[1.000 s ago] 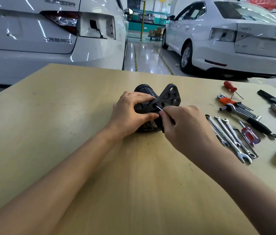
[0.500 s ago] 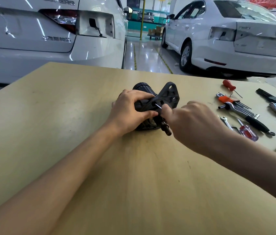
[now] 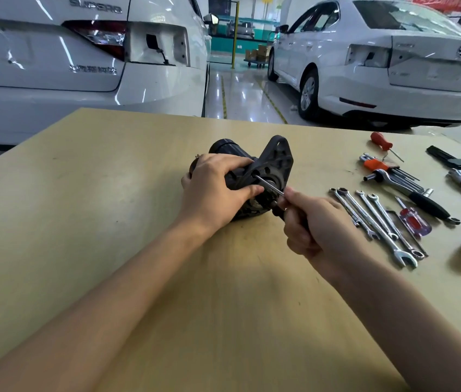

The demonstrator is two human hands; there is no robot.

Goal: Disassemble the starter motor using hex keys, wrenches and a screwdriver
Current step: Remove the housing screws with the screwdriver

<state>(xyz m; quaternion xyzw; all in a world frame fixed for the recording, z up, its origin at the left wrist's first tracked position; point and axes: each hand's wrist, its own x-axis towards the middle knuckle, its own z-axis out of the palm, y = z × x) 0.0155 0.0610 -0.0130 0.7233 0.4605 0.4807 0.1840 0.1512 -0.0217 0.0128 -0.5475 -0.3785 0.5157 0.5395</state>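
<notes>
starter motor [image 3: 274,162] under left hand [image 3: 212,190]

The black starter motor [image 3: 254,176] lies on the wooden table [image 3: 110,193]. The left hand [image 3: 212,190] grips its body from above, the thumb near the mounting flange. The right hand [image 3: 311,224] holds a thin metal tool [image 3: 269,185] whose tip enters a hole in the flange. To the right, four wrenches [image 3: 376,222] lie side by side, near a red screwdriver [image 3: 413,220].
</notes>
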